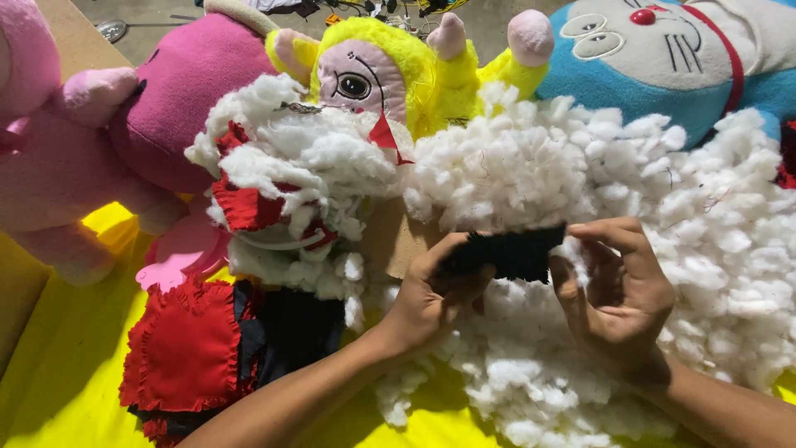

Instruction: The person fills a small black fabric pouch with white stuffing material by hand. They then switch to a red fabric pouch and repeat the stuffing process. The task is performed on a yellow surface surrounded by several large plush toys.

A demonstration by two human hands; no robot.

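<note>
Small black fabric piece (pixel 510 251) level above white stuffing (pixel 580 166).
</note>
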